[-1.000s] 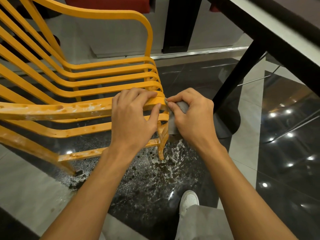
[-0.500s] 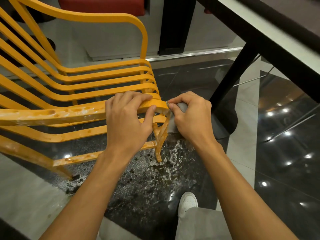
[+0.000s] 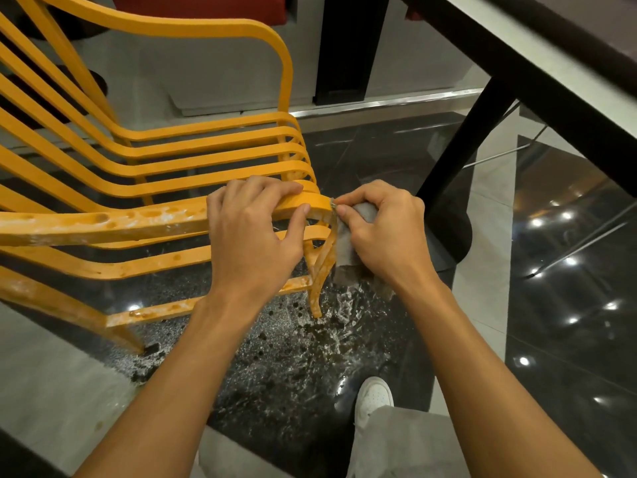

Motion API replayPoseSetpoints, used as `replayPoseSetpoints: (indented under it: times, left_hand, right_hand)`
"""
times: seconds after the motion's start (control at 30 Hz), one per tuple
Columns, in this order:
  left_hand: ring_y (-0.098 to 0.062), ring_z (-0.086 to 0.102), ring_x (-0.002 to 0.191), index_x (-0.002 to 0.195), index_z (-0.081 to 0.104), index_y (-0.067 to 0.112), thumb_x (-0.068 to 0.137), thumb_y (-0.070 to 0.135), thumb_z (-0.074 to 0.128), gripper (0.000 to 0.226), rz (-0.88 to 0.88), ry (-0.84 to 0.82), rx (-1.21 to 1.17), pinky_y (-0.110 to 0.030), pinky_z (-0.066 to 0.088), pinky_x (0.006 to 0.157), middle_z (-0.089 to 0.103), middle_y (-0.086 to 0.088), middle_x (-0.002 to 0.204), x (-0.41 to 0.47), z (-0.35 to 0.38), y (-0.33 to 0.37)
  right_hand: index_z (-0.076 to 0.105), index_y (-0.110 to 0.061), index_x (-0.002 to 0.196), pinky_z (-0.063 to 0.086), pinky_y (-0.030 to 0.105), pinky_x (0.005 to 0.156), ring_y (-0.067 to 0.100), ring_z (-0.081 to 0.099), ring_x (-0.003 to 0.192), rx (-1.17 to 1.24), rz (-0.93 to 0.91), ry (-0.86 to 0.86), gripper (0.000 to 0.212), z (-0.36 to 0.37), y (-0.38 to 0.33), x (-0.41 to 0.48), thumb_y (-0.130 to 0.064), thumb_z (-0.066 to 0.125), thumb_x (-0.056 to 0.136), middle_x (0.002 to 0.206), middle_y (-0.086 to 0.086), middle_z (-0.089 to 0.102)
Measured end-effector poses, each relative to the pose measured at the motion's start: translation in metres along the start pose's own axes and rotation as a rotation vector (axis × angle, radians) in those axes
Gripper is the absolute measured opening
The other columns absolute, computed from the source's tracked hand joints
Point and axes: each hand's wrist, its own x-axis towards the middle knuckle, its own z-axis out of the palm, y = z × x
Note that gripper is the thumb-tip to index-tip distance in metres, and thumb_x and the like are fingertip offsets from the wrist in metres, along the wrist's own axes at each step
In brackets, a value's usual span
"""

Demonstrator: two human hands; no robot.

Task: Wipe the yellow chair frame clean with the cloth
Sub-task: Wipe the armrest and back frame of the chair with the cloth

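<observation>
The yellow chair frame [image 3: 144, 188] of curved slats fills the left half of the head view; its nearest slat is blotched with pale residue. My left hand [image 3: 251, 236] grips that near slat close to its front end, fingers over the top and thumb underneath. My right hand [image 3: 382, 229] holds a grey cloth [image 3: 346, 246] bunched against the front bend of the slats, thumb and forefinger pinching it at the slat's tip. Most of the cloth is hidden under my palm.
A black table [image 3: 558, 74] with a slanted leg [image 3: 465, 146] and round base stands close on the right. The dark glossy floor [image 3: 296, 367] under the chair front is wet and speckled with dirt. My white shoe [image 3: 374, 396] stands below.
Both hands keep their grip at the slat's front end. The view shifted slightly; the hands and chair sit a touch lower and left, with little visible cloth movement.
</observation>
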Motion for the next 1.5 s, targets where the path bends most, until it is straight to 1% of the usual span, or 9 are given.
replayPoseSetpoints:
  times: [0.37,0.53,0.7,0.83,1.1,1.2,1.3,1.4,1.5]
  left_hand:
    - [-0.02,0.058,0.115,0.122,0.075,0.021,0.099,0.038,0.066,0.03,0.028,-0.003,0.013,-0.035,0.032,0.103,0.07,0.004,0.117,0.001,0.001,0.003]
    - [-0.019,0.058,0.114,0.122,0.075,0.022,0.1,0.039,0.066,0.029,0.021,0.002,0.012,-0.031,0.029,0.1,0.07,0.005,0.117,0.001,0.002,0.005]
    - [-0.019,0.057,0.114,0.122,0.076,0.022,0.1,0.039,0.066,0.029,0.019,0.004,0.017,-0.029,0.026,0.099,0.07,0.005,0.117,0.001,0.003,0.005]
    - [-0.019,0.057,0.114,0.121,0.075,0.022,0.1,0.039,0.066,0.029,0.023,0.012,0.016,-0.029,0.025,0.099,0.07,0.004,0.117,0.002,0.002,0.005]
    - [-0.019,0.057,0.114,0.122,0.075,0.022,0.101,0.039,0.065,0.029,0.025,0.004,0.011,-0.029,0.025,0.099,0.07,0.004,0.116,0.001,0.002,0.005]
    - [-0.019,0.057,0.115,0.122,0.075,0.022,0.1,0.039,0.065,0.029,0.027,0.002,0.009,-0.029,0.026,0.099,0.07,0.005,0.117,0.001,0.002,0.005]
    - [-0.02,0.057,0.115,0.123,0.075,0.022,0.1,0.04,0.064,0.031,0.032,-0.008,0.008,-0.031,0.028,0.1,0.069,0.004,0.117,0.001,0.002,0.003]
    - [-0.02,0.057,0.115,0.123,0.075,0.022,0.1,0.04,0.064,0.031,0.03,-0.009,0.008,-0.032,0.029,0.1,0.07,0.004,0.117,0.001,0.001,0.002]
    - [-0.019,0.056,0.115,0.123,0.074,0.022,0.1,0.039,0.065,0.031,0.029,-0.009,0.004,-0.029,0.026,0.099,0.07,0.005,0.118,0.001,0.002,0.003]
  right_hand:
    - [0.081,-0.024,0.091,0.044,0.005,0.081,0.0,0.064,0.092,0.015,0.043,-0.016,0.006,-0.002,0.009,0.001,-0.019,0.078,0.091,0.095,-0.013,0.071]
    - [0.082,-0.017,0.092,0.036,-0.004,0.076,-0.008,0.061,0.084,0.049,0.045,0.039,0.005,0.002,0.005,0.002,-0.015,0.078,0.091,0.094,-0.008,0.073]
    - [0.081,-0.024,0.092,0.046,0.013,0.089,0.003,0.065,0.096,0.062,0.087,-0.019,0.006,-0.002,0.011,0.001,-0.019,0.078,0.091,0.096,-0.012,0.073]
    - [0.082,-0.02,0.093,0.033,-0.005,0.079,-0.004,0.061,0.088,0.057,0.078,0.02,0.006,0.001,0.008,0.005,-0.017,0.078,0.092,0.097,-0.008,0.073]
    - [0.081,-0.028,0.091,0.039,0.002,0.084,0.004,0.063,0.1,0.066,0.122,-0.006,0.009,0.0,0.015,0.006,-0.02,0.077,0.093,0.098,-0.013,0.073]
    - [0.083,-0.019,0.094,0.037,-0.002,0.08,-0.002,0.064,0.09,0.092,0.036,0.017,0.007,0.003,0.008,0.005,-0.016,0.078,0.092,0.096,-0.009,0.073]
    - [0.083,-0.023,0.093,0.051,0.011,0.085,-0.001,0.066,0.093,0.128,0.019,-0.011,0.008,0.0,0.012,0.002,-0.016,0.079,0.091,0.095,-0.013,0.073]
    - [0.079,-0.036,0.083,0.057,0.04,0.095,0.013,0.067,0.104,0.112,0.162,0.0,0.015,0.005,0.024,0.005,-0.022,0.078,0.091,0.091,-0.015,0.075]
    - [0.079,-0.036,0.082,0.057,0.043,0.094,0.015,0.068,0.104,0.141,0.182,0.031,0.015,0.011,0.025,0.008,-0.024,0.078,0.091,0.09,-0.015,0.075]
